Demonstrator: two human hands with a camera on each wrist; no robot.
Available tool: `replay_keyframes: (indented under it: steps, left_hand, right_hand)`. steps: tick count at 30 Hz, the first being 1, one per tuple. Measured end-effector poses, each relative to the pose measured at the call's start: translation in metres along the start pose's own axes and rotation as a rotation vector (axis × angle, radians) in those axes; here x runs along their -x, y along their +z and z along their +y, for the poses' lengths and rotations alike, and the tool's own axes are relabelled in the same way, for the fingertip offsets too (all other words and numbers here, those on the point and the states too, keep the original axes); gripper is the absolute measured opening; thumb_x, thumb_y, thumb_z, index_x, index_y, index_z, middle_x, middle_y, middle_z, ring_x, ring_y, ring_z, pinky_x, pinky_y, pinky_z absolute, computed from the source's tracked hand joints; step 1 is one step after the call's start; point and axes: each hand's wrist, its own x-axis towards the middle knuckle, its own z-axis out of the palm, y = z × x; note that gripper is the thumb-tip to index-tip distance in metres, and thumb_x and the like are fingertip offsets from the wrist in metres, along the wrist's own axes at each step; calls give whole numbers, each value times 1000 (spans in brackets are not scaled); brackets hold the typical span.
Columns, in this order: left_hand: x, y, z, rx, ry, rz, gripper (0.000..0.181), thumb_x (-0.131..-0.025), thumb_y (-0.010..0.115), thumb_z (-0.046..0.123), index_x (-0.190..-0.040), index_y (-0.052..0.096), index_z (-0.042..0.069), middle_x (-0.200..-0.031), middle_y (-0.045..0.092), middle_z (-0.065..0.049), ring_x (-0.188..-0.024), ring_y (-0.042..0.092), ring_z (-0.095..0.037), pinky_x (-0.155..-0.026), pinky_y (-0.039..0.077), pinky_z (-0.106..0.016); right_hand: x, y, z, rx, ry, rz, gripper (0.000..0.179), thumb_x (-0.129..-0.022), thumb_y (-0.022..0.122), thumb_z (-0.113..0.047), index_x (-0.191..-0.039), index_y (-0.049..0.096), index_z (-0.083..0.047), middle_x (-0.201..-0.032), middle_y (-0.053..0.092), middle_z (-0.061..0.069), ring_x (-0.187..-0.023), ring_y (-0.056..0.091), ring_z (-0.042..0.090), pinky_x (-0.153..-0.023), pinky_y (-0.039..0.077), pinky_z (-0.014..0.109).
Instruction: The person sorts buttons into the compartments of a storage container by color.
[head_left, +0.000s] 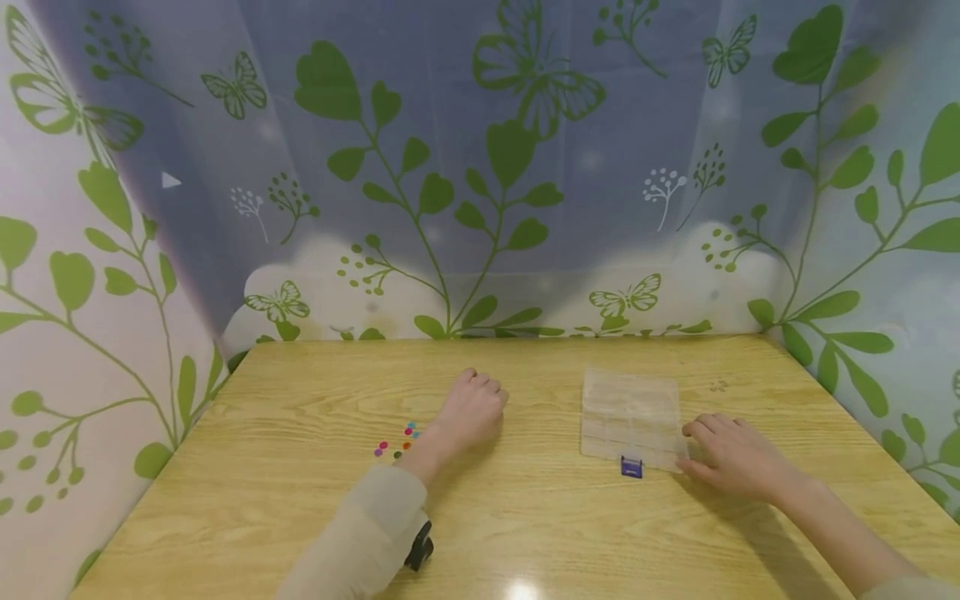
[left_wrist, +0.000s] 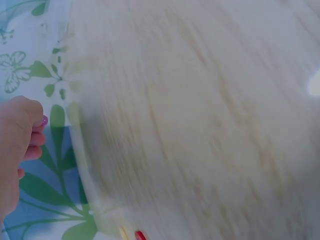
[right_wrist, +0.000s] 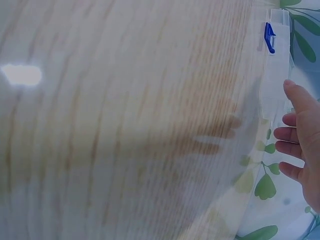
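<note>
My left hand [head_left: 471, 408] is over the middle of the table, and its thumb and finger pinch a small pink button-like disc [left_wrist: 45, 120]. Beside that wrist lie several small coloured discs, among them a pink one [head_left: 383, 445] and an orange one [head_left: 407, 446]. To the right sits a clear plastic compartment box [head_left: 630, 417] with a blue latch [head_left: 632, 467] at its near edge. My right hand [head_left: 738, 457] is at the box's right side, fingers loosely extended, fingertips right at the edge, with nothing in its grasp.
A few tiny pale pieces [head_left: 718, 385] lie behind the right hand on the wooden table [head_left: 525, 533]. A curtain [head_left: 420, 167] printed with leaves and butterflies hangs along the table's back and sides. Light glares off the front of the tabletop.
</note>
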Motion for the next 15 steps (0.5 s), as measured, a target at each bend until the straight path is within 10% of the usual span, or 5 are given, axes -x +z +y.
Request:
replay_keyframes:
  steps: [15]
  left_hand:
    - [-15,-10,18,-68,51,68,8,-83,61,21,-86,65,16,-88,58,2,-83,50,-14,-73,38,-26]
  right_hand:
    - [0,1,-1,-18,30,-21,28,-87,63,-28,-102,59,-4,-96,58,7,-89,57,29,-72,46,48]
